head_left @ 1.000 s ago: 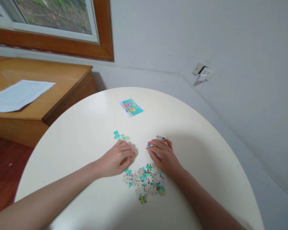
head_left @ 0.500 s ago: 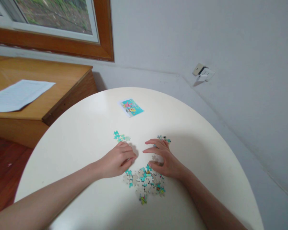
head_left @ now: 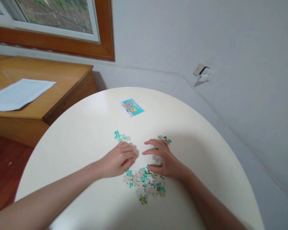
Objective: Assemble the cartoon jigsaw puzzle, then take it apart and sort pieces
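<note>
The right hand (head_left: 168, 160) has spread near puzzle pieces (head_left: 146, 184).

You are seeing a wood-framed window (head_left: 107, 32); below the window, a wooden unit (head_left: 68, 74) is holding white paper (head_left: 21, 94), while right of the window, wall sockets (head_left: 198, 69) are showing.

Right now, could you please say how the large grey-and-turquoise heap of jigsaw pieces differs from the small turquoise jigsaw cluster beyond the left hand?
The large grey-and-turquoise heap holds many more pieces than the small turquoise cluster. The heap lies nearer the camera; the cluster lies beyond the left hand. Both rest on the round white table.
</note>
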`<action>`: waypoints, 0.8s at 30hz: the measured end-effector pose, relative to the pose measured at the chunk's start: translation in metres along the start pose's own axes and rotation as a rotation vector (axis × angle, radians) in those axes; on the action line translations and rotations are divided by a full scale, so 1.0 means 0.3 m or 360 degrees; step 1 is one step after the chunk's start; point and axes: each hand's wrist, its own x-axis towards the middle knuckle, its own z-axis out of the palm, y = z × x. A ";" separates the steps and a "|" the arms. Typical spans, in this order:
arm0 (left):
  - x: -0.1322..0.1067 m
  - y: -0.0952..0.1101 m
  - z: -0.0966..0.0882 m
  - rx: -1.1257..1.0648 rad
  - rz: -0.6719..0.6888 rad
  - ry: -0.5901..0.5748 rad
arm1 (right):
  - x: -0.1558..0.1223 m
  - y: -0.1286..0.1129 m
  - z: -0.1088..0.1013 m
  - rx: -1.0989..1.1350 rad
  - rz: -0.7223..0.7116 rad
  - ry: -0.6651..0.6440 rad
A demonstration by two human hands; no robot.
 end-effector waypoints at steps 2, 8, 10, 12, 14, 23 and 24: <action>0.000 0.001 -0.001 -0.0004 0.0002 0.0006 | 0.000 0.001 0.001 0.0004 0.0012 0.0006; 0.002 0.005 -0.005 0.0010 -0.0010 -0.0007 | 0.003 -0.006 -0.010 0.0013 -0.0002 -0.0027; 0.003 0.005 -0.005 0.0010 -0.0006 -0.0006 | 0.003 -0.008 -0.014 0.0010 -0.0016 -0.0045; 0.003 0.005 -0.005 0.0016 -0.0006 -0.0007 | 0.003 -0.007 -0.015 0.0008 -0.0023 -0.0056; 0.002 0.005 -0.004 0.0023 -0.0006 -0.0006 | 0.003 -0.003 -0.013 0.0004 -0.0022 -0.0058; 0.002 0.003 -0.003 0.0017 0.0000 0.0006 | 0.005 0.005 -0.021 0.0054 -0.0018 -0.0105; 0.002 0.003 -0.004 0.0024 0.0000 0.0005 | 0.006 0.004 -0.023 0.0059 -0.0020 -0.0113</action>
